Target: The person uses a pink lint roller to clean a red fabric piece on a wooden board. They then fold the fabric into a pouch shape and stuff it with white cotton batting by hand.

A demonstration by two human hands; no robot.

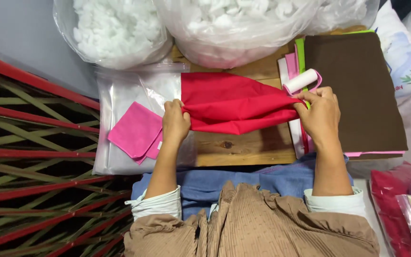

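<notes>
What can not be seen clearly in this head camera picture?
- Clear plastic bags of white stuffing: tops cut off by the upper edge.
- Stack of coloured felt sheets: mostly covered by the brown sheet.
- Red fabric piece: its ends are hidden inside the left hand and right hand.

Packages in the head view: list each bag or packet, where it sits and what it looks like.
Left stuffing bag: top left, clear, white fluff.
Middle stuffing bag: top centre, clear, white fluff.
Flat clear bag: under pink cloth.
Red-filled packet: bottom right, clear.
</notes>
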